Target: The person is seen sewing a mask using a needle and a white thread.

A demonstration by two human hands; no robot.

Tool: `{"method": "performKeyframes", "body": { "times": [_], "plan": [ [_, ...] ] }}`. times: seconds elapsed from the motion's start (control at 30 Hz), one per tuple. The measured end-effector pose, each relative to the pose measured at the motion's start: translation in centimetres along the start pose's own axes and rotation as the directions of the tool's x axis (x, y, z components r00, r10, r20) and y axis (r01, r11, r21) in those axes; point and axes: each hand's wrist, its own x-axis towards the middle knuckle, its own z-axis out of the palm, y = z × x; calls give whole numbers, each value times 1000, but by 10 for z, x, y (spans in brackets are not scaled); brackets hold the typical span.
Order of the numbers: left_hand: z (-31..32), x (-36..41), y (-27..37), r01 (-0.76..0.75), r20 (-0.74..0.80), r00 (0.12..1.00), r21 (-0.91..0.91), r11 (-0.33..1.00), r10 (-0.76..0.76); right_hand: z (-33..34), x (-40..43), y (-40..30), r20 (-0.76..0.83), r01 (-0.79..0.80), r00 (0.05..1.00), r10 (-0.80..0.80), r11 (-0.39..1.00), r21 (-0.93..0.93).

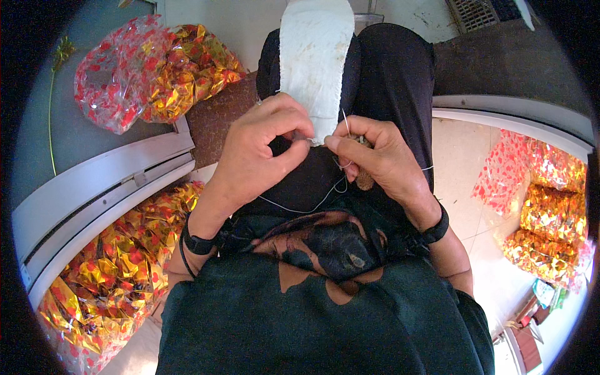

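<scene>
A long white cloth piece [316,56], shaped like an insole and lightly stained, lies over my dark-trousered knee. My left hand [274,136] pinches its near left corner between thumb and fingers. At the near right corner, my right hand [370,150] holds the edge between thumb and forefinger. A thin needle-like tool [346,123] points upward from the right hand, and a brown handle-like object [364,180] shows under its fingers; how the two join is hidden. White thread [300,212] loops across my lap from the right hand.
Clear plastic bags with red prints and gold foil stand at the upper left [159,75], lower left [126,262] and right [548,211]. A pale door track [108,187] runs along the left. A plastic crate [473,14] is at the top right.
</scene>
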Motion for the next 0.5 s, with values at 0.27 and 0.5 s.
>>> {"method": "performKeyframes", "body": {
  "times": [0.27,0.5],
  "plan": [
    [0,2,1,3,26,1000,15,1000,-3,0,0,0,6,16,1000,-16,1000,-5],
    [3,3,3,46,2,999,-16,999,-46,0,1,0,7,23,1000,-23,1000,-4]
  ]
}}
